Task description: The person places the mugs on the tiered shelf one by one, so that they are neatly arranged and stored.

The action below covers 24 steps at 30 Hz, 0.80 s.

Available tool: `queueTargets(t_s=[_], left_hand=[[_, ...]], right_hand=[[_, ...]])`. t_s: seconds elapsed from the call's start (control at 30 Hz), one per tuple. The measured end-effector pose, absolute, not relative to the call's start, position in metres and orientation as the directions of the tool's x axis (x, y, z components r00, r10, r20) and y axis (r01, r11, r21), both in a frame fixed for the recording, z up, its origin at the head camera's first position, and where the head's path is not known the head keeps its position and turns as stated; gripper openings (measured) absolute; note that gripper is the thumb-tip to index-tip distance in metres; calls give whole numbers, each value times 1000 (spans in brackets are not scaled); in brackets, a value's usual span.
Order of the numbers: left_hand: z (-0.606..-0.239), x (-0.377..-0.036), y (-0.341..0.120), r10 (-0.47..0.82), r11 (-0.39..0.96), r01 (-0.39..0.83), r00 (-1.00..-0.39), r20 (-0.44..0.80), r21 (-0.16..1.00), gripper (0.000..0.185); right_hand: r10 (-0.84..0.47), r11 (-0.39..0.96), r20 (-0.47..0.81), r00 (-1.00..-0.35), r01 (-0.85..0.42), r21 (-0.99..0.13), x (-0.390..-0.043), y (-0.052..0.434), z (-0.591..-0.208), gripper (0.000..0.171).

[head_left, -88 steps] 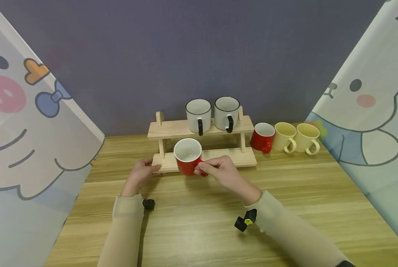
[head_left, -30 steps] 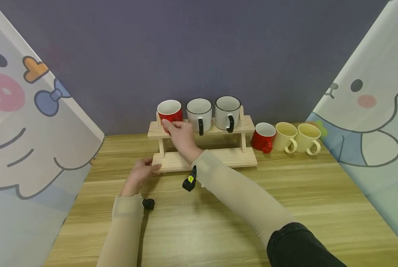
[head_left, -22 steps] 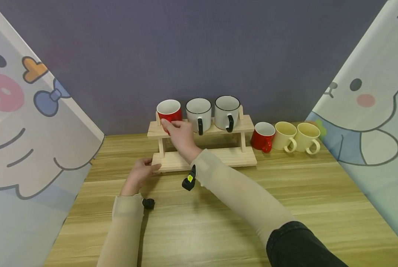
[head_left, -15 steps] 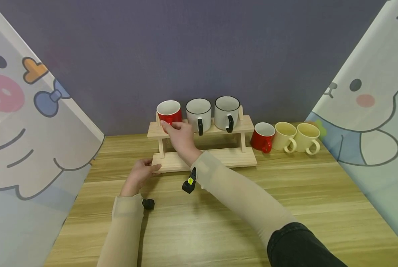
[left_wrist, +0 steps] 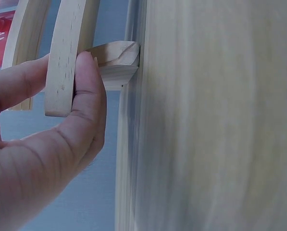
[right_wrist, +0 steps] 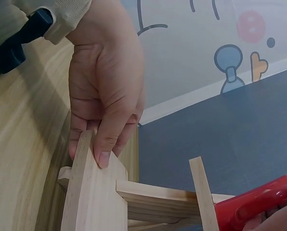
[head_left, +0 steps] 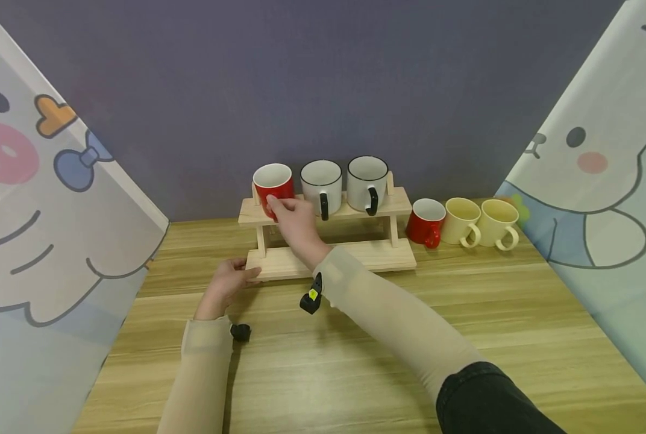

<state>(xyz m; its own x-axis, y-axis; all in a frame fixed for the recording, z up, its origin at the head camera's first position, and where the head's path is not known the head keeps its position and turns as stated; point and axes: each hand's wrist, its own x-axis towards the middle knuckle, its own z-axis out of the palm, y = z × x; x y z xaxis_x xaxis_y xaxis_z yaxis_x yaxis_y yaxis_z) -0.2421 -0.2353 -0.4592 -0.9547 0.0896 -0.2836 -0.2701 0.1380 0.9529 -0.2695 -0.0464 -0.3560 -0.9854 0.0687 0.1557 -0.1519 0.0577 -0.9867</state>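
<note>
A red mug [head_left: 273, 181] with a white inside stands at the left end of the upper board of a two-tier wooden rack [head_left: 377, 256]. My right hand [head_left: 297, 229] has its thumb and fingers at the mug's front, around the handle, which is mostly covered in the head view. From the side, the right wrist view shows the red mug [right_wrist: 254, 199] and my right fingers [right_wrist: 280, 219] against its handle. My left hand [head_left: 228, 283] pinches the left end of the rack's lower board; the left wrist view shows this board [left_wrist: 61, 72] between thumb and fingers.
Beside the red mug on the upper board stand two white mugs with black handles [head_left: 321, 184] [head_left: 367, 181]. Right of the rack, a second red mug [head_left: 426, 223] and two yellow mugs [head_left: 462, 222] [head_left: 499, 223] stand on the wooden table [head_left: 464, 313]. A dark wall rises behind.
My right hand has carried the red mug from in front of the rack up and left onto the upper board. Lately it has shifted only slightly. My left hand has stayed on the rack.
</note>
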Motion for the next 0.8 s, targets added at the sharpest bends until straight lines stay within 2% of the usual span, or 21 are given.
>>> queueTargets(t_s=[0.3, 0.53, 0.8], left_hand=[[-460, -243, -235, 91, 135, -278, -952, -291, 951, 64], [-458, -242, -235, 85, 142, -285, -951, -298, 948, 64], [-459, -242, -236, 90, 146, -283, -950, -298, 948, 64]], right_hand=[[73, 48, 203, -977, -199, -979, -260, -39, -358, 31], [32, -3, 296, -955, -296, -955, -246, -29, -360, 32], [-98, -3, 258, -961, -259, -966, -227, -2, -361, 39]])
